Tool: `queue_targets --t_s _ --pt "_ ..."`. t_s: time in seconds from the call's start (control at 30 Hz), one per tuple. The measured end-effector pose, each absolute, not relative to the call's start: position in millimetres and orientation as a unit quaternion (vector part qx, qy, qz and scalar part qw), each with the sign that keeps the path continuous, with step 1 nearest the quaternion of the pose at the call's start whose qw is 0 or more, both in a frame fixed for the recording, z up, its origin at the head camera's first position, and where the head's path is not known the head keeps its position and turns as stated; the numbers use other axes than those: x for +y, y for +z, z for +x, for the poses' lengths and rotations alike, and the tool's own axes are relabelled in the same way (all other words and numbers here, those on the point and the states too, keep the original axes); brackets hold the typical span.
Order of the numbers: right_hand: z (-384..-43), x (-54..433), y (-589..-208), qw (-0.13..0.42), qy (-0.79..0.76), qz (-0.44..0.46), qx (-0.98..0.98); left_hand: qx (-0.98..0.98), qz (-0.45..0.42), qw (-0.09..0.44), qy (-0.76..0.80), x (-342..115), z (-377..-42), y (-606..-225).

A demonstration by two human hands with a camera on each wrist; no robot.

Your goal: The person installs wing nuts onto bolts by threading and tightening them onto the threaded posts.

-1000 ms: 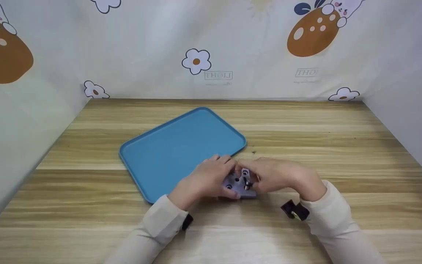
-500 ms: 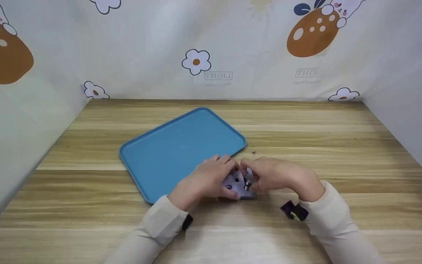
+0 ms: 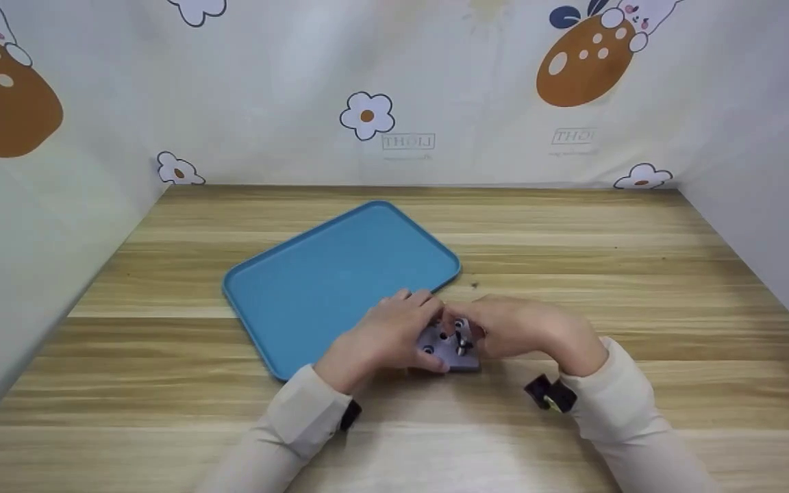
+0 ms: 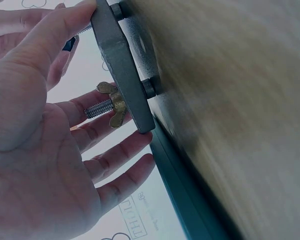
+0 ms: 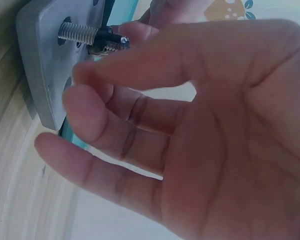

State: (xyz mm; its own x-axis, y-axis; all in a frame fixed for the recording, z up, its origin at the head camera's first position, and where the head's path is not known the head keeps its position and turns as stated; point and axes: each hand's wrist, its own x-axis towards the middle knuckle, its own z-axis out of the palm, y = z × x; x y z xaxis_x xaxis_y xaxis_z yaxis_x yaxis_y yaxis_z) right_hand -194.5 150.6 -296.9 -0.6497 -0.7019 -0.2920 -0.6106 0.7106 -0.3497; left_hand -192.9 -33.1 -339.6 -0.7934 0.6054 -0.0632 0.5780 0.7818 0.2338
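Observation:
A grey metal plate [image 3: 444,350] with holes sits on the wooden table, raised on the bolt heads under it. My left hand [image 3: 394,329] grips its edges, thumb on the near side and fingers on the far side. A brass wing nut [image 4: 118,106] is on one threaded bolt [image 4: 98,108], close to my left fingers. Another bolt [image 5: 76,33] carries a black wing nut [image 5: 107,41]. My right hand [image 3: 518,325] curves its fingers loosely around that black nut, which shows between them. The thumb tip is just beside it; whether any finger touches it, I cannot tell.
A blue tray [image 3: 340,267] lies at an angle behind and left of the plate. The wooden table [image 3: 607,274] extends to both sides. A patterned cloth wall [image 3: 285,89] rises behind it, with pale walls left and right.
My right fingers have shifted back and forth around the black wing nut, now reaching left again and uncovering more of it. My left hand and the plate have stayed put.

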Motion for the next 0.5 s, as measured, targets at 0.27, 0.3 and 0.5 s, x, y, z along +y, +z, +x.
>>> queue_targets --t_s 0.27,0.3,0.5 --pt "-193.4 148.7 -296.9 0.214 -0.120 -0.300 0.922 0.940 0.311 0.072 0.118 -33.3 -192.4 -339.4" --pt "-193.4 148.5 -296.7 0.215 -0.116 -0.296 0.924 0.940 0.311 0.074 0.119 -33.3 -192.2 -339.4" --pt "-194.9 147.3 -297.0 0.217 -0.095 -0.286 0.929 0.939 0.311 0.077 0.122 -33.2 -192.2 -339.3"
